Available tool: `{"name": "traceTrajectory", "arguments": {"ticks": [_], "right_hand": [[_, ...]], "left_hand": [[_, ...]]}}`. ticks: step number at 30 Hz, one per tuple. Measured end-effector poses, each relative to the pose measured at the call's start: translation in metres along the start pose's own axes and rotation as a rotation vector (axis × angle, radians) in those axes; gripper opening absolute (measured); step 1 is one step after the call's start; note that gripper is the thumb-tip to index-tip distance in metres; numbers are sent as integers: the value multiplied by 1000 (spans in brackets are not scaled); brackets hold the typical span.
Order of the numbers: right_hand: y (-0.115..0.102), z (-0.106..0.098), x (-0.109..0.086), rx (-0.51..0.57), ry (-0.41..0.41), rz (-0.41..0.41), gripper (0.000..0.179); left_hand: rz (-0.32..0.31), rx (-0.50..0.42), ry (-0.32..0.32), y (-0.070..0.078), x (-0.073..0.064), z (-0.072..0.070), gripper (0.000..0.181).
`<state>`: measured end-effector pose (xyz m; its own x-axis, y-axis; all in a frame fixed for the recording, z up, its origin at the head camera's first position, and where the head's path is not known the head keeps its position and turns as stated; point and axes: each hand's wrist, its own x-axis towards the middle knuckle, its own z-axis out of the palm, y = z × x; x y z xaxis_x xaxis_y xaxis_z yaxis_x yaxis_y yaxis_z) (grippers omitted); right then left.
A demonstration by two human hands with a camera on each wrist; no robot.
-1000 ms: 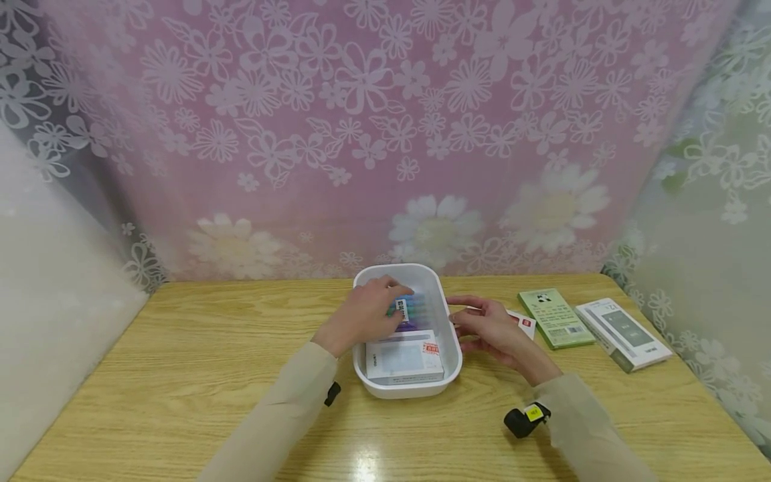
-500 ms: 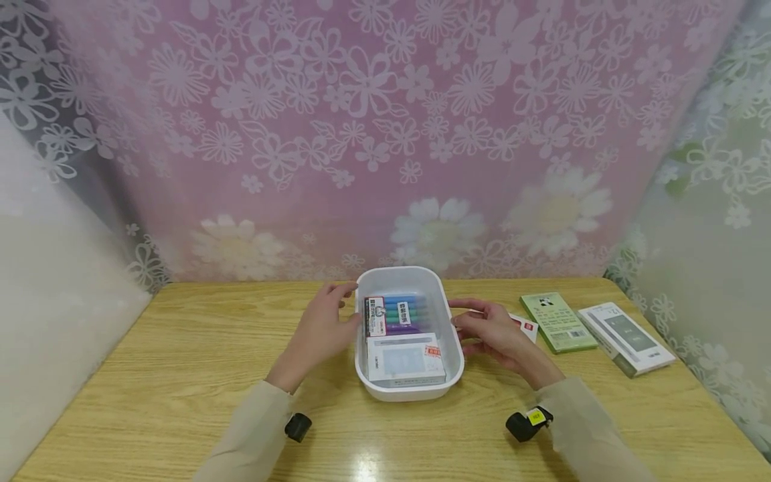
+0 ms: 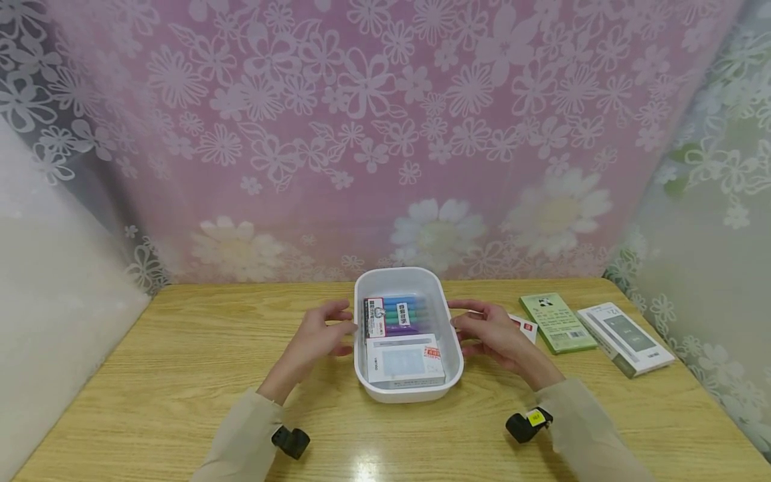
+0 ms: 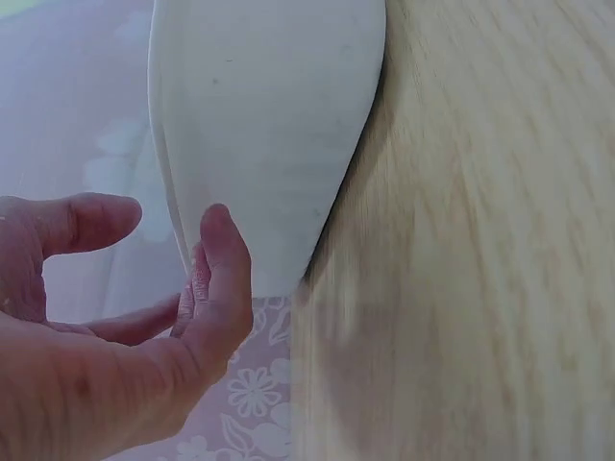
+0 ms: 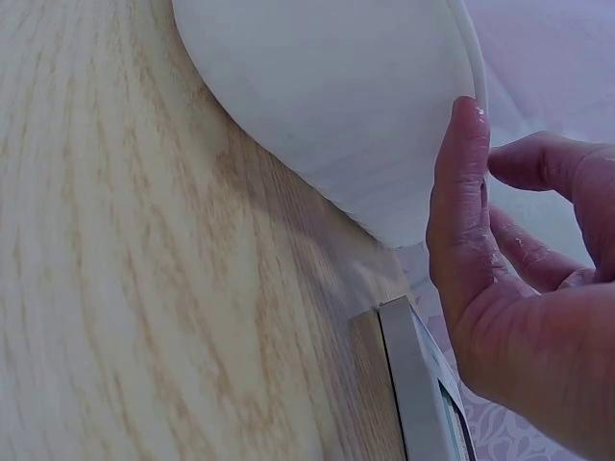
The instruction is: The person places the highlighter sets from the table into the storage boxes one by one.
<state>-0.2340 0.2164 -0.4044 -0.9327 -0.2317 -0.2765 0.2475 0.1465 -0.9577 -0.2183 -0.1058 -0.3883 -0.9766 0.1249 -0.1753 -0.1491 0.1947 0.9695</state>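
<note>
A white plastic bin (image 3: 411, 396) stands on the wooden table. In its middle lies a clear pack of coloured sticks (image 3: 412, 314), blue through green to purple, with white labels. A white box (image 3: 403, 363) with a pale window print and a red sticker fills the near end. My left hand (image 3: 322, 333) is beside the bin's left wall, fingers loosely bent, thumb near the rim. On the opposite side my right hand (image 3: 492, 333) has its fingertips at the right wall. Each wrist view shows fingers spread along the bin's outer wall (image 4: 269, 115), not curled round it.
Right of the bin, a red-and-white box (image 3: 527, 328) is partly hidden behind the right hand. Beyond it lie a green box (image 3: 557, 323) with a panda print and a white-and-grey box (image 3: 626, 338). A pink floral curtain (image 3: 337, 167) hangs behind the table (image 3: 181, 375).
My left hand has come out of the bin, uncovering the pack of coloured sticks, and moved to the bin's left side, then slightly nearer me. The right hand has stayed at the right wall.
</note>
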Motion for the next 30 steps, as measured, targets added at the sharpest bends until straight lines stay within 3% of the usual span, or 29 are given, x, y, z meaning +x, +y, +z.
{"name": "traceTrajectory", "arguments": {"ticks": [4, 11, 17, 22, 27, 30], "right_hand": [[-1, 0, 0, -13, -2, -8, 58], [0, -1, -2, -39, -13, -27, 56], [1, -4, -6, -166, -36, -112, 56], [0, -9, -13, -349, -61, -251, 52], [-1, -12, -20, -623, 18, -402, 48], [-1, -13, -23, -723, 59, -457, 49]], "left_hand": [[-51, -91, -28, -4, 2, 2, 58], [-101, -141, -79, -11, 4, 1, 62], [-137, -206, -97, -14, 8, 0, 64], [-145, -238, -119, -14, 9, -1, 66], [-134, -257, -142, -15, 9, -3, 69], [-138, -268, -144, -16, 9, -4, 70]]}}
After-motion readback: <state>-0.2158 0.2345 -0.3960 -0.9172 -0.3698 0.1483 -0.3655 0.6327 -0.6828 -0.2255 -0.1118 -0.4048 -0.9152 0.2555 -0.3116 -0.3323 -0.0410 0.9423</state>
